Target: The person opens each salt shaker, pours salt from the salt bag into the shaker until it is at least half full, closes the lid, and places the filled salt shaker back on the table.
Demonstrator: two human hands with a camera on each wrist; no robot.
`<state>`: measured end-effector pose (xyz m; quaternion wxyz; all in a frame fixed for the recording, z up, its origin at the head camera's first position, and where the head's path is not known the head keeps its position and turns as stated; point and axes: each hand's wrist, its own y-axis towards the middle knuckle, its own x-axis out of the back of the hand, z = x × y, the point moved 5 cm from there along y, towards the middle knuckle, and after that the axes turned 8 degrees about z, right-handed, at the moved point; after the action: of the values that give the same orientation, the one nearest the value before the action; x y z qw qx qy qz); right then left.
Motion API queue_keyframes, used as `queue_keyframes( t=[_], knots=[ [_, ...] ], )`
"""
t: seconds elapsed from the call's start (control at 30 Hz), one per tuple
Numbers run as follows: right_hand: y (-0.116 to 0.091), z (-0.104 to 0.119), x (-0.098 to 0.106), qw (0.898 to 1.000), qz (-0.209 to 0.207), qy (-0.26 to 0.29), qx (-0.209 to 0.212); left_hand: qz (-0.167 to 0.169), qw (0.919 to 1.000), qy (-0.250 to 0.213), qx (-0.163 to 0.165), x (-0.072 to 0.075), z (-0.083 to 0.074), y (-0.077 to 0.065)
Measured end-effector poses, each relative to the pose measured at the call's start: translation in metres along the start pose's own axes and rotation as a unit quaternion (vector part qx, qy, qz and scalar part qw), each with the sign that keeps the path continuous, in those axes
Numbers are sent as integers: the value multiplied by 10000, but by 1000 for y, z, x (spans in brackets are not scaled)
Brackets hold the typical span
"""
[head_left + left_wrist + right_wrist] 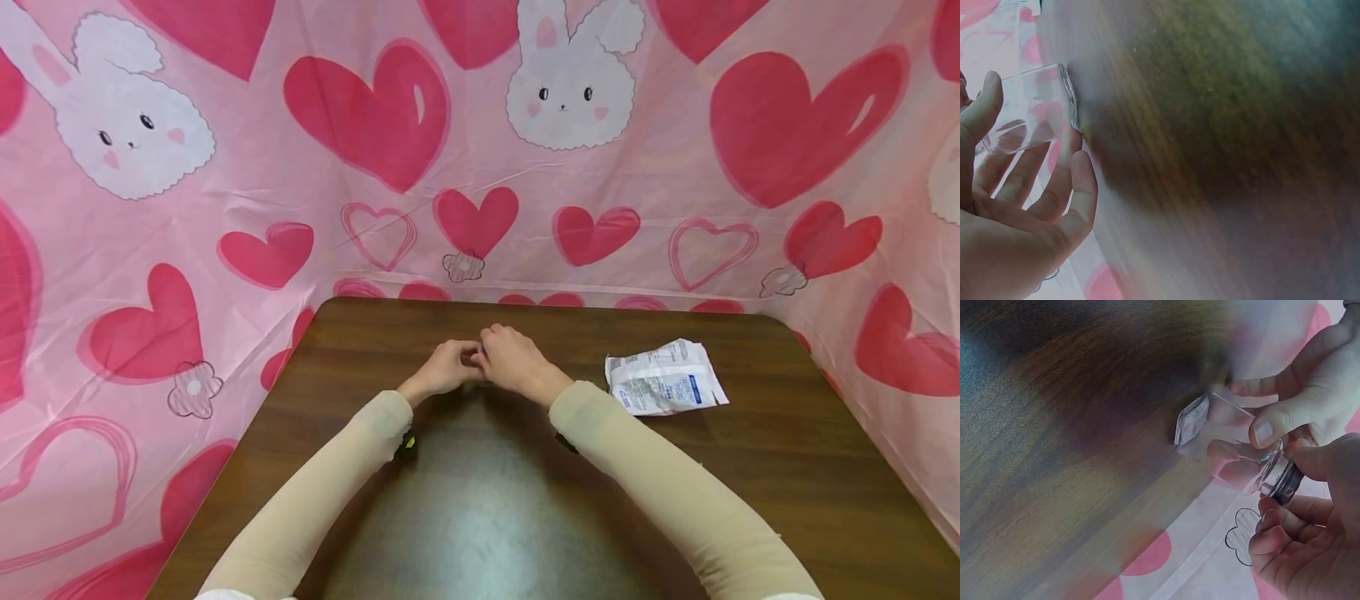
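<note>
Over the far middle of the table, my left hand (444,368) and right hand (513,358) meet at a small clear, square-sided jar (1035,103). My left hand grips the jar's body between thumb and fingers, and its little finger lies near the base. Tilted on its side, the jar has its base toward the table and its neck toward my right hand. A dark cap (1288,482) sits on the neck, pinched between my right thumb and fingers. From the head view, the hands hide nearly all of the jar.
A white printed packet (667,379) lies on the brown wooden table (480,500), to the right of my hands. Behind the table and along its sides hangs a pink cloth (480,167) with hearts and rabbits.
</note>
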<state>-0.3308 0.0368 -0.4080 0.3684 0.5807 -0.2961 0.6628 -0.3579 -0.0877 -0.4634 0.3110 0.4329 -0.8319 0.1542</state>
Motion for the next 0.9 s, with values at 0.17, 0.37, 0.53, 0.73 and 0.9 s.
queue_keyframes(
  t=[0.17, 0.37, 0.53, 0.73, 0.9],
  knots=[
    [0, 0, 2, 10000, 15, -6, 23, 32, 10000, -61, -37, 1, -2, 0],
    [0, 0, 0, 9999, 51, -47, 101, 58, 10000, -61, 36, 1, -2, -1],
    [-1, -1, -1, 9999, 3, -30, 144, 43, 9999, -24, 92, 0, 0, -1],
    [-3, -1, -1, 9999, 18, -48, 161, 34, 9999, -81, 67, -1, 1, 0],
    [-4, -2, 2, 10000, 13, -24, 61, 39, 10000, -55, 25, -1, -2, 0]
  ],
)
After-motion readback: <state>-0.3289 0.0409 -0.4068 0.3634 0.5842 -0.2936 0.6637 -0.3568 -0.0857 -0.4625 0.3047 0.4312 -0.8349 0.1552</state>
